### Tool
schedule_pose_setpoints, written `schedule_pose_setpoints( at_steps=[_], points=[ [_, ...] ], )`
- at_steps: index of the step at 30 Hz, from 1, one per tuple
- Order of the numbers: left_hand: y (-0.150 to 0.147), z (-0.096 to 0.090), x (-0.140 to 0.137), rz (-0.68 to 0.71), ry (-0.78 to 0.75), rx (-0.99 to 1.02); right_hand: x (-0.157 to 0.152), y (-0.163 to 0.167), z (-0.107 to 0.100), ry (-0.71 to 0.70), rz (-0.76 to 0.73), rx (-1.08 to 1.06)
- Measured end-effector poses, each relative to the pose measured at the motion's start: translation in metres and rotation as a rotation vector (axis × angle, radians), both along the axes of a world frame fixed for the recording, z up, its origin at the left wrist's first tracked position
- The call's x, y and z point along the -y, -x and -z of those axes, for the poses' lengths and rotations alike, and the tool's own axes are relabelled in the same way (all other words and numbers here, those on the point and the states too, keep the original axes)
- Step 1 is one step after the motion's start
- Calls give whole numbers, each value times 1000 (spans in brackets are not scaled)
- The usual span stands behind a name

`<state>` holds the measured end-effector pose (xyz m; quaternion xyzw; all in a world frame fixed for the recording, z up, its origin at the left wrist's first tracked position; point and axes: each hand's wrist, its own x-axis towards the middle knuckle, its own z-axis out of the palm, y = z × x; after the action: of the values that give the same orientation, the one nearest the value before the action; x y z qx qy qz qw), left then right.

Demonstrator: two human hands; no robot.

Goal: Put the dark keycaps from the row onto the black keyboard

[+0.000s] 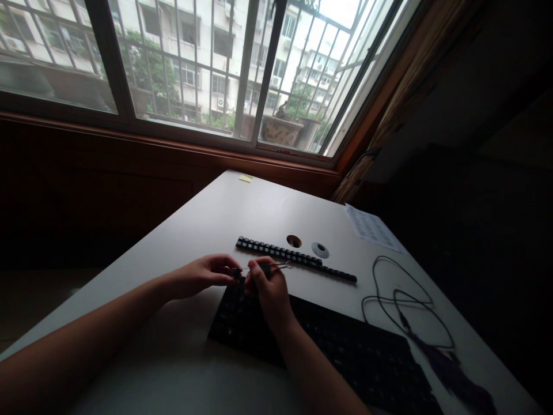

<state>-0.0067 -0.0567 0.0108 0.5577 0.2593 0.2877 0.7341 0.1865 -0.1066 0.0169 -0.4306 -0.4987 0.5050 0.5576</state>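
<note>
Pinching a small black keycap above the keyboard

I see the left hand holding it over the far-left corner, the right hand gripping a wire keycap puller. Beyond the keyboard lie keycap rows; right of it, a looped cable.

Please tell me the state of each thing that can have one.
Left hand: pinching small dark piece
Right hand: gripping wire tool
Keycaps: lined up in rows
Keyboard: flat, partly hidden
Cable: loosely looped
Desk hole: uncovered
Round cover: off the hole
Paper sheet: lying flat
Window: open or shut unclear
</note>
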Motion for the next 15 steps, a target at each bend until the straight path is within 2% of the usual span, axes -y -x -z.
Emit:
schedule_pose_setpoints(
  at_steps=[10,15],
  points=[
    [-4,1,5,-27,-104,4,0,0,1,10,6,-7],
    [-6,2,5,-87,-161,-43,1,-1,-1,-29,18,-1]
  ],
)
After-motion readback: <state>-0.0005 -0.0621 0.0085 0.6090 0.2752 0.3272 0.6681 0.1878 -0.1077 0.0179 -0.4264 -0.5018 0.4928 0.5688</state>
